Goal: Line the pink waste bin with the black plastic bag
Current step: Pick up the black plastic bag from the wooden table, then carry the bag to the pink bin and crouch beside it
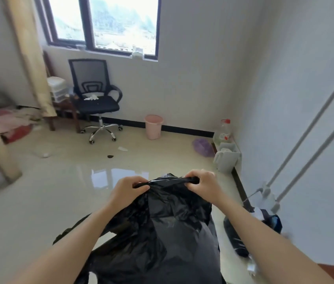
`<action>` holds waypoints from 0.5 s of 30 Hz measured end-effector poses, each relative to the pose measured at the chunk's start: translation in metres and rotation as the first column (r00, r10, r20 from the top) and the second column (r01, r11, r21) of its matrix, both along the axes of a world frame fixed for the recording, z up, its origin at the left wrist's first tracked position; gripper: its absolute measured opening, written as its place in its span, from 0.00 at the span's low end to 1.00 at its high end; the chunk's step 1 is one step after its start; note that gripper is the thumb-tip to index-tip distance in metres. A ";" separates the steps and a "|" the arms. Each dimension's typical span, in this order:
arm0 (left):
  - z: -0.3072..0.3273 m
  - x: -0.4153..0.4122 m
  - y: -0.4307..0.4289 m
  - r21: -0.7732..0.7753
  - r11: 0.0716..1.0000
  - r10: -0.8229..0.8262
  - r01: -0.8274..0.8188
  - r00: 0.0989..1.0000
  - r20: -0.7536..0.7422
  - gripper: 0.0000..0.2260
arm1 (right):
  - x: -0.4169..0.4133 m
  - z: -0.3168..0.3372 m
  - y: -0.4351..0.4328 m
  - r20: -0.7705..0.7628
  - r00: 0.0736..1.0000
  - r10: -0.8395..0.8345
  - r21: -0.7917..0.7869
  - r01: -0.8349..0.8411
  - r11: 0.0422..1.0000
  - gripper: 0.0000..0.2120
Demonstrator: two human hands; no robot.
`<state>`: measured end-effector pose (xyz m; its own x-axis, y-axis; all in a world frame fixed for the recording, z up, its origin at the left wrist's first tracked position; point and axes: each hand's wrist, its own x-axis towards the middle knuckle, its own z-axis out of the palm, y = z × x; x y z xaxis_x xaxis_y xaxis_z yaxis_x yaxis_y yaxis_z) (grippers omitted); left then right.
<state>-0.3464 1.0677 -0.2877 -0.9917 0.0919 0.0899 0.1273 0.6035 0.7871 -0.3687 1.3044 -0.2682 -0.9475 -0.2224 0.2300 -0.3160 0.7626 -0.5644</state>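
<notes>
A crumpled black plastic bag [162, 226] hangs in front of me, low in the view. My left hand [128, 188] pinches its top edge on the left. My right hand [202, 181] pinches the same edge on the right, so the rim is stretched between them. The pink waste bin [154, 127] stands upright on the floor against the far wall, under the window, well beyond both hands. Its inside is not visible from here.
A black office chair [96, 99] stands left of the bin. A purple bag [203, 147], a white jug [226, 157] and a bottle [223, 130] sit in the right corner. Dark items [235, 236] lie by the right wall. Scraps [110, 156] dot the shiny floor.
</notes>
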 end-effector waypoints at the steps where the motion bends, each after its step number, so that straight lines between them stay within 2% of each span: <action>1: -0.003 -0.003 -0.021 0.007 1.000 0.028 -0.028 1.000 -0.002 0.05 | -0.008 -0.002 -0.022 0.004 1.000 0.004 -0.003 -0.004 1.000 0.07; 6: -0.012 -0.015 -0.095 0.016 0.991 0.133 -0.133 0.991 -0.013 0.07 | -0.040 -0.009 -0.103 -0.006 0.999 0.044 0.055 -0.044 0.998 0.06; 15: -0.014 -0.076 -0.168 0.034 0.962 0.273 -0.272 0.959 -0.080 0.07 | -0.125 -0.011 -0.187 -0.035 0.993 0.114 0.066 -0.111 0.992 0.07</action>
